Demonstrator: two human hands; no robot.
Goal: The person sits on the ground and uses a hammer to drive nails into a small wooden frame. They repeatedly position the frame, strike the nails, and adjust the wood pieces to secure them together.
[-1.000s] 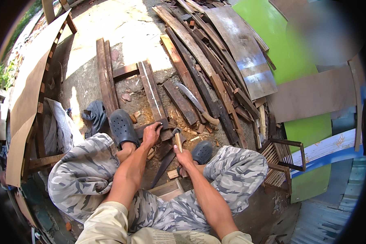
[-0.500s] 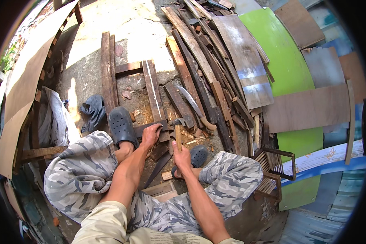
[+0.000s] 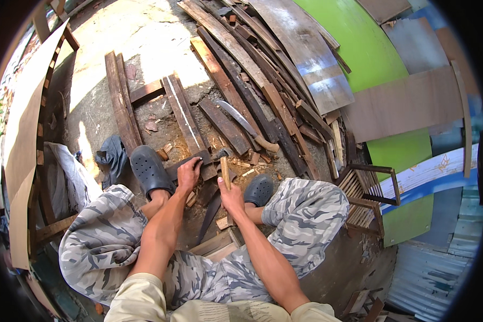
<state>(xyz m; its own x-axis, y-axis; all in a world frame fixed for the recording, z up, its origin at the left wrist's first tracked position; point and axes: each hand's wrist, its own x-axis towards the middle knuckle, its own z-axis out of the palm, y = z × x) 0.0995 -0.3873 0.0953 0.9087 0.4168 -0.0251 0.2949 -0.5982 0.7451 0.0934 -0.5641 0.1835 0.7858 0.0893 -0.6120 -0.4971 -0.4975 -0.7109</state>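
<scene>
My right hand (image 3: 232,197) is wrapped round the wooden handle of a hammer (image 3: 225,170). The hammer's dark head is up beside the end of a short dark wood piece (image 3: 176,169). On that piece my left hand (image 3: 188,176) rests with its fingers pinched together; whatever they grip is too small to make out. The short piece lies across the near end of a long plank with a white streak (image 3: 183,114). A dark saw-like blade (image 3: 209,216) lies below my hands, partly hidden. Both feet, in dark clogs (image 3: 151,169), flank the work.
A curved-blade machete (image 3: 240,118) lies on a board to the right. Beyond it runs a long pile of timber (image 3: 263,80). Small slatted wooden frames (image 3: 366,196) stand right of my knee. Left are a dark crumpled cloth (image 3: 111,155) and a panelled bench (image 3: 29,145).
My view has turned, so the planks and machete appear farther left and higher. Both hands keep much the same place at the wood, the hammer still in my right hand.
</scene>
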